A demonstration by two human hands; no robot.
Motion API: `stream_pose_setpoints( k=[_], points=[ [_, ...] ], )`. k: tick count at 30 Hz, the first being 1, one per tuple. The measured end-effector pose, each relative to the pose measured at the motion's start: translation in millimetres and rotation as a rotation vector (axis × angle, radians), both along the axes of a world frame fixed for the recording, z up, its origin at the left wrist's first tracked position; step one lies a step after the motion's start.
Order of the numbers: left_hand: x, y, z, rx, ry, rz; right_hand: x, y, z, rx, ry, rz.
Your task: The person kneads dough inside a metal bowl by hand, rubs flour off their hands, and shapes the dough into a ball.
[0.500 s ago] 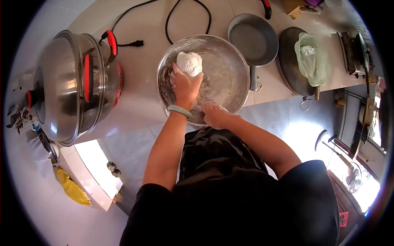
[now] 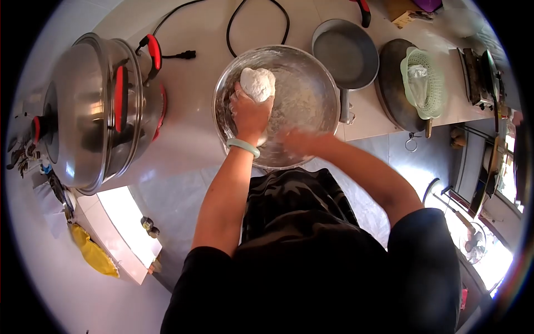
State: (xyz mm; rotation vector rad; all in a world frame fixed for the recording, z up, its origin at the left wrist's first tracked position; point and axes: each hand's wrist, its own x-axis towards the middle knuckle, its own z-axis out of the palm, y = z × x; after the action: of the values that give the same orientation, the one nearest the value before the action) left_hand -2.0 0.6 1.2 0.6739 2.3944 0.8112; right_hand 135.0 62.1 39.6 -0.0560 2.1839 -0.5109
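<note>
A large metal bowl (image 2: 332, 92) stands at the counter's front edge, its inner wall smeared with flour. White dough (image 2: 257, 83) lies in the left part of the bowl. My left hand (image 2: 251, 113), with a pale bangle at the wrist, is wrapped round the near side of the dough. Over the bowl's near right part is my right hand (image 2: 302, 142), blurred by motion, its fingers not clear. It is apart from the lump of dough held by my left hand.
A steel steamer pot (image 2: 83, 117) with red handles stands left. Right of the bowl are a grey pan (image 2: 346, 54), a round dark lid (image 2: 389, 83) and a green basket (image 2: 410, 92). A black cable (image 2: 228, 28) lies behind the bowl.
My right hand has moved up and to the right, off the bowl's near wall. My left hand keeps its hold on the dough, which has turned slightly.
</note>
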Motion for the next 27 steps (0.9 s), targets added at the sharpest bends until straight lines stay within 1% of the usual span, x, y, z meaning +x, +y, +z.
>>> stream_pose_setpoints(
  k=[1,3,5,7,9,12,13,14,16,19,21,22,25,27],
  points=[
    [-1.7,-4.8,-6.7,0.076,0.013,-0.039,8.1,-12.4,-8.4,-0.070,0.102,-0.160],
    [-3.4,-2.8,-11.0,0.102,0.035,-0.028,26.1,-36.3,-39.1,-0.224,0.299,-0.486],
    [-0.3,-5.1,-7.8,0.073,0.040,-0.021,29.4,-5.0,-11.5,-0.136,-0.009,-0.299],
    [-0.6,-2.1,1.3,0.006,0.043,-0.013,39.0,34.9,-20.4,0.019,-0.075,-0.122],
    [-4.5,-4.7,3.5,0.044,-0.006,-0.061,36.5,64.0,-29.4,0.147,-0.107,-0.145],
    [-14.4,-6.3,0.2,0.064,-0.024,-0.104,26.9,51.5,-22.9,0.111,0.147,-0.498],
    [-17.8,-7.6,-7.2,0.066,-0.009,-0.121,21.5,31.9,-37.5,0.138,0.051,-0.350],
    [-20.7,-8.1,-14.1,0.065,0.003,-0.142,20.4,11.5,-48.9,0.080,0.174,-0.437],
    [-27.1,-7.8,-21.7,0.116,-0.006,-0.176,14.1,-24.6,-52.3,-0.038,0.414,-0.611],
    [-37.1,-9.5,-21.1,0.146,-0.052,-0.224,-11.2,-38.7,-40.0,-0.088,0.328,-0.797],
    [-35.9,-8.7,-15.8,0.152,-0.069,-0.223,-3.4,-38.2,-39.2,-0.160,0.291,-0.808],
    [-34.6,-8.5,-19.6,0.166,-0.037,-0.210,0.4,-36.2,-36.7,-0.195,0.274,-0.815],
    [-32.8,-6.9,-33.1,0.206,0.027,-0.181,11.6,-12.4,-7.9,-0.124,0.020,-0.563],
    [-33.0,-9.9,-34.6,0.214,0.019,-0.185,6.4,14.0,-14.3,0.009,-0.078,-0.450]
  ],
)
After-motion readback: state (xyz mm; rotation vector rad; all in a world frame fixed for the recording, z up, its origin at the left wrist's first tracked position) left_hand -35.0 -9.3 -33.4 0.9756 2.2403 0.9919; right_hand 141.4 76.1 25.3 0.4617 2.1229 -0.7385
